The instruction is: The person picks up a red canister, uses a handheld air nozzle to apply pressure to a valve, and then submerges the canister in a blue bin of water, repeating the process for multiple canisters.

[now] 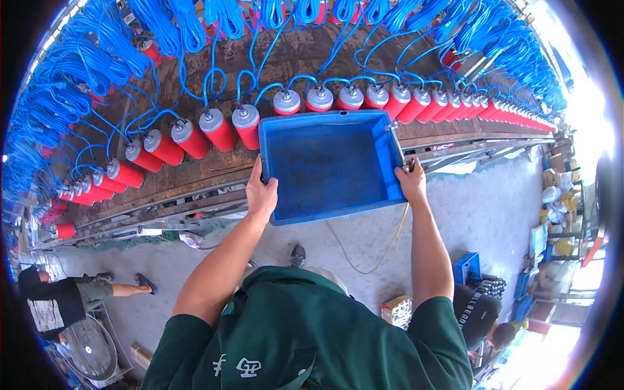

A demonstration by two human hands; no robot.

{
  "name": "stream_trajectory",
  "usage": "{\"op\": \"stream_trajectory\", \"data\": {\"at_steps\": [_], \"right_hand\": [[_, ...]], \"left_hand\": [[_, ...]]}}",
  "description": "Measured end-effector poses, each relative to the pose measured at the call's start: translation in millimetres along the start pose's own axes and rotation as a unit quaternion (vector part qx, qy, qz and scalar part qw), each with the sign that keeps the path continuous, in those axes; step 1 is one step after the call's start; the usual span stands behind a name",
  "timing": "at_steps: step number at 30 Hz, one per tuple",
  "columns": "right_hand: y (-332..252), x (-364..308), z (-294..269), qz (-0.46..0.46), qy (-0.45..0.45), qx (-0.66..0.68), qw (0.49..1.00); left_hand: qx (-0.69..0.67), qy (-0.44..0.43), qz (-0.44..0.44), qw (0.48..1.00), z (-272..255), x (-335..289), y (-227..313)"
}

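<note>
Between my two hands is a blue plastic bin, with nothing visible inside it. My left hand is closed on its left side wall, thumb over the rim. On the opposite wall, my right hand grips the rim, and a small metallic thing shows by those fingers. The far edge of the bin comes up to a row of red cylinders with grey tops, each with a blue cable rising from its top. The bin partly covers the table's front edge.
Coiled blue cables line the back of the long brown table. A yellowish hose lies on the floor. One person is at the lower left near a round fan; another is at the lower right. Shelves stand right.
</note>
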State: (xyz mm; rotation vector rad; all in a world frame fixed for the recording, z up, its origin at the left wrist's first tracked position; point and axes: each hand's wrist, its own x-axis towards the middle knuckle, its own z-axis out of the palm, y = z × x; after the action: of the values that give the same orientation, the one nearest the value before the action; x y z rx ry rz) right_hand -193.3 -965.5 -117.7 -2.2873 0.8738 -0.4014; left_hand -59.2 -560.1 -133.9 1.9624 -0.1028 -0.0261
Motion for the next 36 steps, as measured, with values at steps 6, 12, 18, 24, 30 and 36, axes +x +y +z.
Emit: {"op": "stream_trajectory", "data": {"at_steps": [6, 12, 18, 24, 30, 36], "right_hand": [[8.2, 6.5, -16.5, -0.016, -0.017, 0.061, 0.998], [46.3, 88.6, -193.5, -0.068, 0.238, -0.207, 0.947], [-58.1, 95.3, -282.4, -0.13, 0.334, -0.256, 0.898], [7.8, 80.1, -176.1, -0.055, 0.131, -0.291, 0.946], [83.1, 88.6, -69.6, -0.074, 0.029, -0.285, 0.955], [127.7, 137.0, -21.1, -0.082, -0.031, -0.236, 0.968]], "left_hand": [[-0.026, -0.02, -0.051, 0.998, -4.6, 0.2, 3.6], [-0.031, -0.019, -0.061, 0.998, -3.4, -2.0, 16.5], [-0.072, -0.018, -0.018, 0.997, -3.0, -4.1, -6.4], [-0.076, -0.042, -0.029, 0.996, 5.7, -6.0, -12.8], [0.012, -0.013, -0.036, 0.999, -3.0, -4.0, -19.0], [0.125, 0.013, -0.048, 0.991, -12.5, -5.7, -1.7]]}}
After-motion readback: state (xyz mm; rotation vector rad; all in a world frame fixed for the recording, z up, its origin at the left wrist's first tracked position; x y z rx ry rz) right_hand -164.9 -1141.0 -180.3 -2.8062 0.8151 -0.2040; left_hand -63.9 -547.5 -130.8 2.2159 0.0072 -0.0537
